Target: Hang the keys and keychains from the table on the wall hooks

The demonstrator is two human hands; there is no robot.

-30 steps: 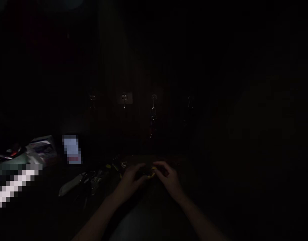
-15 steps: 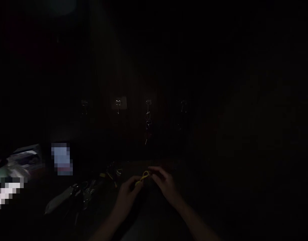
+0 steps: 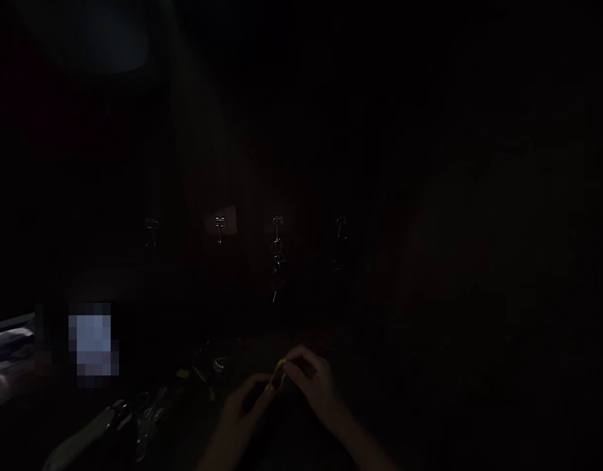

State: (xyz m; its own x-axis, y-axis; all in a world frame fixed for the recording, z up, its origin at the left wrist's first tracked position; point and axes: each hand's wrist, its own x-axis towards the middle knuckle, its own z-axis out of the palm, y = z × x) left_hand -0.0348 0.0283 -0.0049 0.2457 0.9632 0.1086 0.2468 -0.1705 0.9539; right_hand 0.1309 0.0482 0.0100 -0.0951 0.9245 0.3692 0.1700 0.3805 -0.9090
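In the dim light, a short yellow braided cord (image 3: 276, 376) spans the gap between my hands, bent into a narrow loop. My left hand (image 3: 237, 412) pinches its lower end between thumb and fingertips. At the upper end, my right hand (image 3: 315, 384) has its thumb and forefinger closed on the cord. Just left of my hands lies a dark tangle of small items with yellow bits (image 3: 182, 373). The exact shape of the cord within my fingers is too dark to make out.
Several metal hooks (image 3: 220, 224) line the dark wall ahead, and a chain of metal pieces (image 3: 277, 256) hangs from one. On the left are a blurred-out lit rectangle (image 3: 93, 343), shiny plastic packaging (image 3: 12, 343) and a long pale object (image 3: 83, 435) beside metallic clutter (image 3: 147, 422).
My right fingers have closed on the cord's upper end, and its rounded loop is now drawn narrower. The view has shifted, so the hooks appear lower and further left.
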